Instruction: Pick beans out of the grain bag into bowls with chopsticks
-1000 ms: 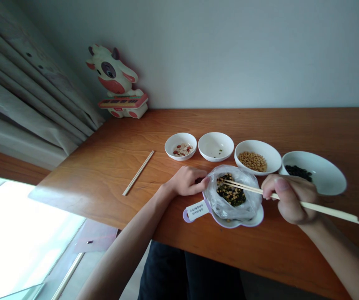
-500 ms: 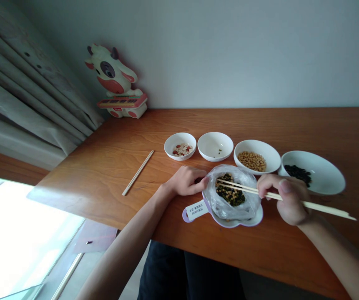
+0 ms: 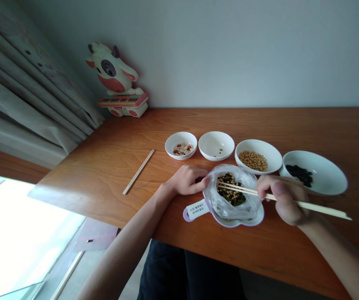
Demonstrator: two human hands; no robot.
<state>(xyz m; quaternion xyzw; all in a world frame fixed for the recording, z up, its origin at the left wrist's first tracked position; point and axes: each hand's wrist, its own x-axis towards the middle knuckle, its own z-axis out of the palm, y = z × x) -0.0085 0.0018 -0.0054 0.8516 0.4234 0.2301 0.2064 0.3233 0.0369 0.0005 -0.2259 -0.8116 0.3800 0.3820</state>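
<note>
My right hand [image 3: 287, 200] is closed around a pair of light wooden chopsticks [image 3: 320, 208]. Their tips rest among the mixed beans [image 3: 233, 193], yellow and dark green, inside a clear plastic bag [image 3: 217, 204]. This bag lies open in a shallow white dish [image 3: 259, 217] with a lilac rim and a labelled handle [image 3: 196, 210]. At the bag's left edge, my left hand [image 3: 189, 180] is closed with thumb and fingers pinching the plastic. I cannot tell whether the tips hold a bean.
Behind the dish stand white bowls: one of red and pale pieces [image 3: 181, 146], one with a few green beans [image 3: 216, 146], one of yellow beans [image 3: 258, 156], one of black pieces [image 3: 329, 175]. Spare chopsticks [image 3: 139, 171] lie left. A cow toy [image 3: 119, 83] stands against the wall.
The rear ends of the chopsticks have shifted slightly left, and the tips have moved a little within the beans. My left hand stays at the bag's edge.
</note>
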